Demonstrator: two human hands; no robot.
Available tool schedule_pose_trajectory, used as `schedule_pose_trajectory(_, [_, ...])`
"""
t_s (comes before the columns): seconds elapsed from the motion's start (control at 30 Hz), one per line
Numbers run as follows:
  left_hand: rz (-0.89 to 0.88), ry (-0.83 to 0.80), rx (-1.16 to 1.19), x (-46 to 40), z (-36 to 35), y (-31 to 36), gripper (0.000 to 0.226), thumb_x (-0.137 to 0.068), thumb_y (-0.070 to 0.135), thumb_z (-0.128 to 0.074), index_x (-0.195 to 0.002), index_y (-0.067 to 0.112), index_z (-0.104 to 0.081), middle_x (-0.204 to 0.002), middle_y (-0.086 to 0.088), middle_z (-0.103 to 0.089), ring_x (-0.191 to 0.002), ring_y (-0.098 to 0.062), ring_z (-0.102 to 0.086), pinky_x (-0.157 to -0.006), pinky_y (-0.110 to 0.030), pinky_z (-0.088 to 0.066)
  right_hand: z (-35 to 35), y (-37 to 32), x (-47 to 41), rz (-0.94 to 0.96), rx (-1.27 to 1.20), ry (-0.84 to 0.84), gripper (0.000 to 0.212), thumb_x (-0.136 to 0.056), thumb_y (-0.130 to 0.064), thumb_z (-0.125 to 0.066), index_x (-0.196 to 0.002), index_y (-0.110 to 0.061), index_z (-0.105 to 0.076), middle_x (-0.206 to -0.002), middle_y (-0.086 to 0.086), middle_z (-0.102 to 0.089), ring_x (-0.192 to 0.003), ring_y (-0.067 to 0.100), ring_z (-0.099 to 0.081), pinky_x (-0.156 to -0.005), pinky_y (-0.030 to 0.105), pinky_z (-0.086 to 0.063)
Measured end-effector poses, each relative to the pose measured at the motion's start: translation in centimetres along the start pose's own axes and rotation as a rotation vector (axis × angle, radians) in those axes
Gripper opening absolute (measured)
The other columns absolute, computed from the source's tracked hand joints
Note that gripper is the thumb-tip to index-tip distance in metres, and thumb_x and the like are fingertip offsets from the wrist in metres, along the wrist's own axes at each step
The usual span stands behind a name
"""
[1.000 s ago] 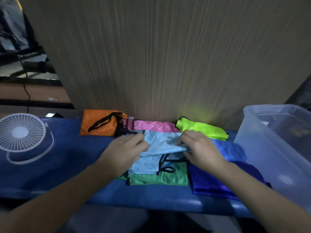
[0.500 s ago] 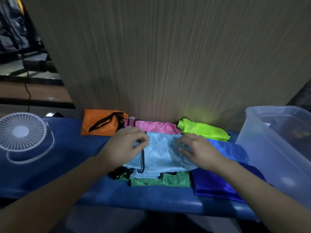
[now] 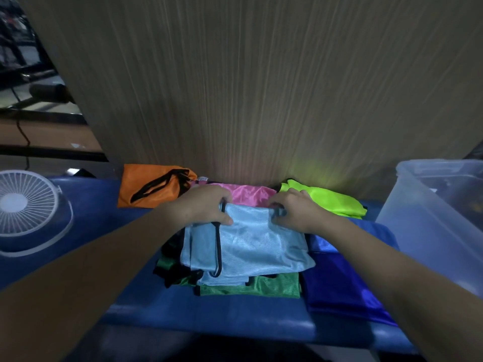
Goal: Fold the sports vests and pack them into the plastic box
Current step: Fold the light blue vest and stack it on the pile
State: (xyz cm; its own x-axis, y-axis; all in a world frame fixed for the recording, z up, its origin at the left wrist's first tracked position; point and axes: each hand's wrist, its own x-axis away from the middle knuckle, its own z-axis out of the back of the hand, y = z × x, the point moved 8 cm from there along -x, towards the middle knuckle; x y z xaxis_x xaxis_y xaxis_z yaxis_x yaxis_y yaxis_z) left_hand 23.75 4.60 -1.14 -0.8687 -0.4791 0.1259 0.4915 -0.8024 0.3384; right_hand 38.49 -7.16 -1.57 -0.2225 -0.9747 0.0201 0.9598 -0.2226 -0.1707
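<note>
At the left edge of the frame we see a white fan (image 3: 24, 205) lying on the blue table (image 3: 209, 313). Right of it, an orange vest (image 3: 146, 188) sits by the wooden panel (image 3: 261, 87). In the centre our left hand (image 3: 206, 205) and right hand (image 3: 298, 211) pinch the far corners of the light blue vest (image 3: 251, 244), fingers closed on the fabric. It lies atop a green vest (image 3: 261, 286), with pink vest (image 3: 248, 194) and neon yellow vest (image 3: 332, 199) behind, dark blue vest (image 3: 339, 283) beside. The plastic box (image 3: 431, 218) stands at the right edge. We can read no writing anywhere.
</note>
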Motion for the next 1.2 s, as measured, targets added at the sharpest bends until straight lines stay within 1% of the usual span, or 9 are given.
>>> schedule_pose_trajectory(0.13, [-0.089, 0.148, -0.033, 2.1, 1.1, 1.4, 0.031, -0.08, 0.036, -0.08, -0.098, 0.035, -0.055, -0.101, 0.02, -0.05, -0.098, -0.005, -0.05, -0.073, -0.027, -0.036, 1.2, -1.0, 1.3, 0.065, -0.102, 0.124, 0.035, -0.08, -0.018, -0.071, -0.114, -0.022, -0.065, -0.109, -0.005, -0.062, -0.107, 0.021, -0.056, -0.092, 0.037, -0.041])
schedule_pose_trajectory(0.23, [-0.208, 0.292, -0.257, 4.3, 1.6, 3.7, 0.022, -0.087, 0.029, -0.073, -0.102, 0.029, -0.056, -0.1, 0.014, -0.048, -0.094, -0.007, -0.047, -0.067, -0.028, -0.031, 2.1, -2.2, 3.7, 0.155, -0.074, 0.248, 0.029, -0.075, -0.014, -0.071, -0.102, -0.02, -0.061, -0.098, -0.009, -0.054, -0.096, 0.018, -0.057, -0.072, 0.03, -0.041])
schedule_pose_trajectory(0.33, [-0.402, 0.483, -0.424, 7.1, 1.4, 6.1, 0.033, -0.07, 0.001, -0.074, -0.092, 0.021, -0.058, -0.088, 0.005, -0.05, -0.08, -0.016, -0.052, -0.058, -0.029, -0.027, 2.7, -3.9, 6.5, 0.254, 0.105, 0.381, 0.033, -0.068, -0.013, -0.075, -0.096, -0.02, -0.059, -0.094, -0.005, -0.055, -0.087, 0.018, -0.056, -0.061, 0.025, -0.033])
schedule_pose_trajectory(0.47, [-0.487, 0.61, -0.509, 9.1, 0.9, 7.7, 0.039, -0.06, -0.008, -0.069, -0.087, 0.017, -0.057, -0.082, 0.0, -0.045, -0.072, -0.02, -0.045, -0.058, -0.032, -0.03, 1.8, -5.3, 8.6, 0.279, 0.198, 0.411, 0.038, -0.061, -0.005, -0.072, -0.094, -0.017, -0.055, -0.09, 0.001, -0.054, -0.078, 0.025, -0.058, -0.051, 0.036, -0.048])
schedule_pose_trajectory(0.6, [-0.258, 0.463, -0.367, 8.4, 0.3, 4.7, 0.048, -0.066, 0.032, -0.087, -0.103, 0.02, -0.06, -0.099, 0.002, -0.055, -0.089, -0.02, -0.05, -0.074, -0.034, -0.048, 0.9, -4.8, 9.4, 0.198, 0.047, 0.376, 0.031, -0.07, -0.004, -0.064, -0.096, -0.018, -0.055, -0.098, -0.002, -0.052, -0.085, 0.02, -0.055, -0.052, 0.031, -0.036])
schedule_pose_trajectory(0.7, [-0.153, 0.316, -0.39, 8.4, -0.2, 3.2, 0.058, -0.072, 0.062, -0.075, -0.112, 0.024, -0.058, -0.105, 0.007, -0.059, -0.101, -0.018, -0.049, -0.087, -0.03, -0.036, 1.1, -3.9, 9.6, 0.145, -0.059, 0.384, 0.029, -0.073, -0.005, -0.06, -0.096, -0.02, -0.052, -0.1, -0.006, -0.049, -0.086, 0.014, -0.05, -0.058, 0.026, -0.029])
schedule_pose_trajectory(0.87, [-0.199, 0.381, -0.353, 9.7, 0.4, 4.0, 0.043, -0.082, 0.042, -0.075, -0.117, 0.02, -0.061, -0.107, 0.005, -0.059, -0.1, -0.02, -0.06, -0.086, -0.032, -0.037, 1.3, -3.3, 10.0, 0.11, -0.133, 0.399, 0.027, -0.074, -0.008, -0.061, -0.093, -0.023, -0.047, -0.096, -0.009, -0.044, -0.077, 0.01, -0.04, -0.058, 0.028, -0.03])
schedule_pose_trajectory(1.1, [-0.058, 0.236, -0.221, 7.3, 2.9, 3.3, 0.038, -0.085, 0.049, -0.072, -0.111, 0.029, -0.054, -0.081, 0.01, -0.055, -0.082, -0.015, -0.056, -0.056, -0.028, -0.03, 1.9, -1.3, 8.7, -0.055, -0.395, 0.339, 0.025, -0.086, -0.018, -0.058, -0.089, -0.032, -0.037, -0.073, -0.003, -0.056, -0.066, 0.019, -0.051, -0.062, 0.043, -0.045])
schedule_pose_trajectory(1.2, [-0.038, 0.139, -0.178, 5.8, 3.6, 3.0, 0.045, -0.081, 0.051, -0.074, -0.12, 0.037, -0.054, -0.091, 0.012, -0.055, -0.091, -0.016, -0.056, -0.066, -0.03, -0.041, 1.8, -0.8, 8.0, -0.083, -0.492, 0.327, 0.016, -0.092, -0.018, -0.056, -0.097, -0.029, -0.045, -0.067, -0.012, -0.058, -0.058, 0.006, -0.05, -0.056, 0.034, -0.037])
